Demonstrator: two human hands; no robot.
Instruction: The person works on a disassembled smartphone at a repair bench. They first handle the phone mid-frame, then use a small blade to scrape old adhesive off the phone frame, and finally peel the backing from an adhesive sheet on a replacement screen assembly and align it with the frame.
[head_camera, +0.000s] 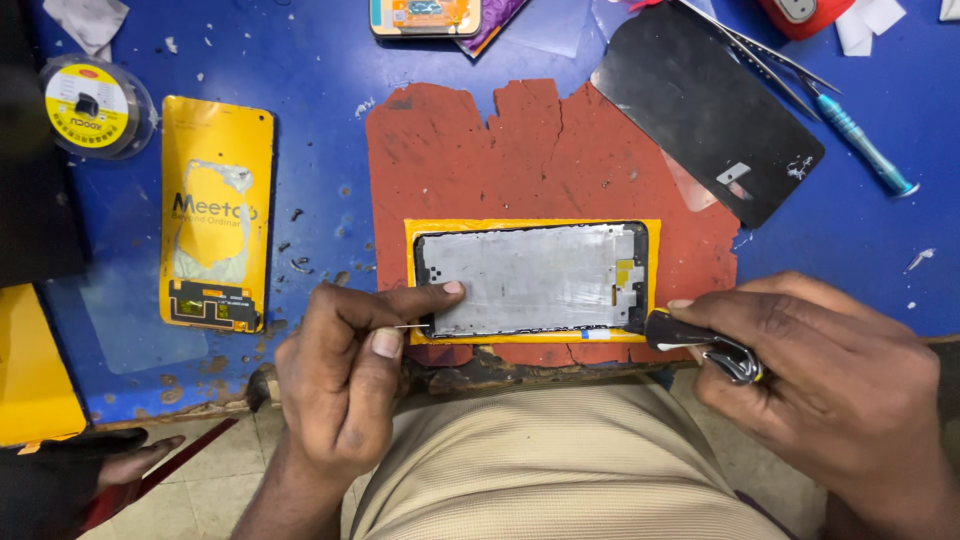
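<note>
Blue and badly chipped, the workbench (310, 110) carries a worn red mat (520, 150) at its near edge, and that is where the work sits. Nearest, the left hand (345, 385) pinches a thin wire or pick (410, 326) at the lower left corner of the phone frame (530, 278), which lies flat on yellow backing on the mat. The right hand (830, 375) is closed around a dark-handled tool (700, 345) whose tip meets the frame's lower right corner. Done well, the pull probably stays low and level along the seam, with steady tension from both ends. Farther off lie a yellow back cover (216, 215), a black panel (705, 105), tweezers (775, 55) and a teal screwdriver (865, 145).
</note>
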